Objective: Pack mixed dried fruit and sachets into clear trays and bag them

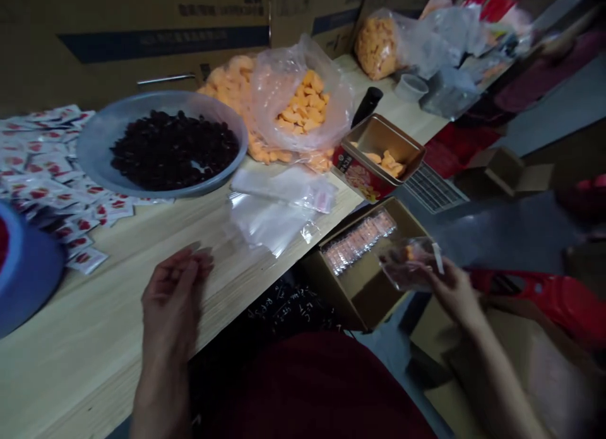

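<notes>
My right hand point(453, 294) grips the edge of a small clear packet point(402, 262) with something dark and orange in it, above the open cardboard box point(360, 294). A row of similar filled packets point(362, 240) stands along the far side inside that box. My left hand point(173, 287) is over the table's front part, its fingers curled together. Whether anything is between those fingertips is too blurred to make out. Beyond it lies a stack of flat clear plastic bags point(279, 205). A printed tin point(379, 161) with a few orange pieces stands at the table edge.
On the table point(108, 325) are a basin point(89, 155) of dark pieces, many small printed sachets point(42, 155), a blue tub point(28, 281) and a large bag of orange pieces point(303, 107). Cartons point(142, 22) line the back. A red object point(544, 294) is at the right.
</notes>
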Demonstrator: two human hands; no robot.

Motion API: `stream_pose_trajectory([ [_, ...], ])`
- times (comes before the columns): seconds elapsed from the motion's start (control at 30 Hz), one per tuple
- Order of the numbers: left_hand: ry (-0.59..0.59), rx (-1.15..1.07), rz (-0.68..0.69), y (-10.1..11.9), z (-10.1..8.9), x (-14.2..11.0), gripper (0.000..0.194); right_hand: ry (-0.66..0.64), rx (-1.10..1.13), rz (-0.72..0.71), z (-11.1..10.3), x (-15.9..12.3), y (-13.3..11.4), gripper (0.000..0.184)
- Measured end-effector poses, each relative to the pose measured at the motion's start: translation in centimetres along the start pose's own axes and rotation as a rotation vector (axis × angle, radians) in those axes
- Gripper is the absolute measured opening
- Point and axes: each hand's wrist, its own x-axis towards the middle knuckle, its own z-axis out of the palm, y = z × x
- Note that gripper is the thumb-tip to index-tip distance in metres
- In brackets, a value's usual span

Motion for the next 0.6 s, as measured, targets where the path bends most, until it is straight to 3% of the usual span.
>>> stream_pose_trajectory([
  [0.13,0.01,0.01,-0.006,0.3,0.5,0.0,0.038,0.021,-0.155,0.1,7.4,-2.2,8.2,0.047],
  [0.3,0.037,0.063,-0.002,0.3,1.0,0.0,0.035,-0.087,-0.174,0.15,14.5,-4.9,12.7,0.033],
  [0.43,0.039,0.075,0.002,0.2,0.9,-0.3,0.033,-0.178,-0.165,0.187,17.0,-5.9,14.0,0.025],
  [0.6,-0.002,0.069,0.015,-0.4,0.3,0.2,0.03,-0.214,-0.168,0.249,16.6,-6.0,13.5,0.02],
])
